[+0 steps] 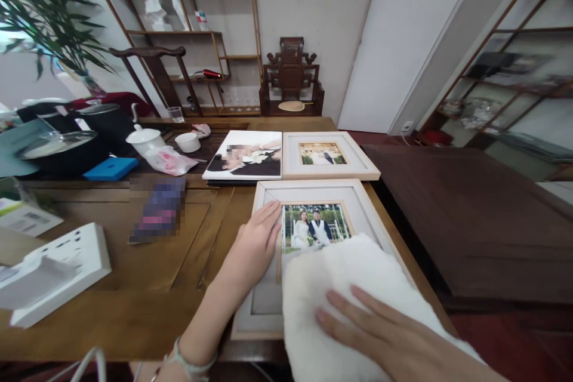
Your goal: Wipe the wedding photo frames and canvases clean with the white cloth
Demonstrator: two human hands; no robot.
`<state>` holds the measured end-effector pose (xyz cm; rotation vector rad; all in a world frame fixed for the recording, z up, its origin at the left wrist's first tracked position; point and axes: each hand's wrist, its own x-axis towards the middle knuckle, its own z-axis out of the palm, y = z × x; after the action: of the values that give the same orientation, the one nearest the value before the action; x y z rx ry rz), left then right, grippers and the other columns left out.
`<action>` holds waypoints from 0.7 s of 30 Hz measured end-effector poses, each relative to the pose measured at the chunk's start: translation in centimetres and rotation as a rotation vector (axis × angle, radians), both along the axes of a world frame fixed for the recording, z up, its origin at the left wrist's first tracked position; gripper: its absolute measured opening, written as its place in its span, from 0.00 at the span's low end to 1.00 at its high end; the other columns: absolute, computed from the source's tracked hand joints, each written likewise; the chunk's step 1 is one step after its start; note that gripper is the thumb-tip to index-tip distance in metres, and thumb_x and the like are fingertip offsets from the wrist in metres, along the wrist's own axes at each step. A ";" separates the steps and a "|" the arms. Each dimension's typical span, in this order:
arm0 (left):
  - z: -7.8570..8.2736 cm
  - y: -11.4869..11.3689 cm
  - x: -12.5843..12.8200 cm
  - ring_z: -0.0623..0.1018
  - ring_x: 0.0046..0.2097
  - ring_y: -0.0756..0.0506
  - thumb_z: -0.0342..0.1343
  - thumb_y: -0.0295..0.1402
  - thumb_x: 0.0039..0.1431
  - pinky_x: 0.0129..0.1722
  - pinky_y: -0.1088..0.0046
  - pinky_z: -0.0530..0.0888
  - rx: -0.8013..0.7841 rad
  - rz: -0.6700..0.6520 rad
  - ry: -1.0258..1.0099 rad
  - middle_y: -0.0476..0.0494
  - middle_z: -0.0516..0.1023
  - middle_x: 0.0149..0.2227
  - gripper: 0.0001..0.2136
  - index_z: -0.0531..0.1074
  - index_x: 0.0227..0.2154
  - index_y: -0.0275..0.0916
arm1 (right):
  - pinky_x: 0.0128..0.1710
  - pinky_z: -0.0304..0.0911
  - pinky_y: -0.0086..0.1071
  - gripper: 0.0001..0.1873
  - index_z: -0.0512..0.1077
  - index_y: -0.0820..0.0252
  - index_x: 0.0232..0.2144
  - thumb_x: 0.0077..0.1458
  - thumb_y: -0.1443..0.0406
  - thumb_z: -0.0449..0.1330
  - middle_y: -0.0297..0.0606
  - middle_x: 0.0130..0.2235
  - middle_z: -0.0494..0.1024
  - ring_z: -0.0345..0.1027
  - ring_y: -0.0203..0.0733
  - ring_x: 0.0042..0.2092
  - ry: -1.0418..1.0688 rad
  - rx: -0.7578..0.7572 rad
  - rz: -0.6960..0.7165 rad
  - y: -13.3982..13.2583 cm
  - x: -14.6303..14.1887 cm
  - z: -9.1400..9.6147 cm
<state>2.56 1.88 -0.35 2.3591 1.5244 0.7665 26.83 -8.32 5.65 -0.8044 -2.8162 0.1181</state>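
Left hand (259, 242): fingers extended, close together, laid on the near frame (269, 295) at the left side of its picture (314, 228). Nothing gripped; looks like steadying.
Right hand (364, 325): fingers spread flat on the white cloth (344, 265), pressing it down. Thumb hidden, no pinch visible.
Near frame: face up on the desk (147, 310), at its near right end.
White cloth: over the frame's lower right and the picture's bottom, running past the near edge.
Behind it: second frame (323, 155), with a photo panel (248, 155) just beside its left. No hand or cloth on either.
Progress: cloth work looks underway on the near frame; upper picture uncovered. Can't tell which areas the cloth has covered, or whether the back two are done or left.
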 end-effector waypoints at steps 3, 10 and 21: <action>0.0 0.0 -0.1 0.66 0.61 0.41 0.43 0.29 0.65 0.60 0.57 0.65 0.008 -0.009 0.010 0.35 0.68 0.59 0.19 0.66 0.55 0.31 | 0.58 0.57 0.49 0.17 0.74 0.54 0.44 0.52 0.72 0.57 0.44 0.61 0.62 0.54 0.54 0.62 -0.079 -0.030 -0.002 1.8 -0.8 -0.8; 0.0 0.1 -0.1 0.66 0.61 0.42 0.44 0.29 0.65 0.60 0.57 0.65 0.002 -0.010 0.007 0.37 0.67 0.60 0.18 0.66 0.56 0.34 | 0.61 0.45 0.58 0.36 0.66 0.67 0.55 0.41 0.84 0.51 0.57 0.63 0.56 0.43 0.62 0.65 -0.108 0.228 -0.234 10.4 -1.5 -2.0; -0.2 0.1 0.1 0.65 0.62 0.42 0.42 0.29 0.66 0.61 0.57 0.64 0.010 -0.004 -0.017 0.36 0.68 0.59 0.18 0.66 0.56 0.32 | 0.57 0.54 0.60 0.25 0.73 0.58 0.49 0.47 0.75 0.59 0.50 0.63 0.59 0.49 0.67 0.62 -0.262 -0.199 -0.021 4.2 -2.7 1.1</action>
<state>2.61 1.97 -0.60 2.3561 1.5120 0.7928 24.18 -4.16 6.73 -0.9547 -3.0766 0.3165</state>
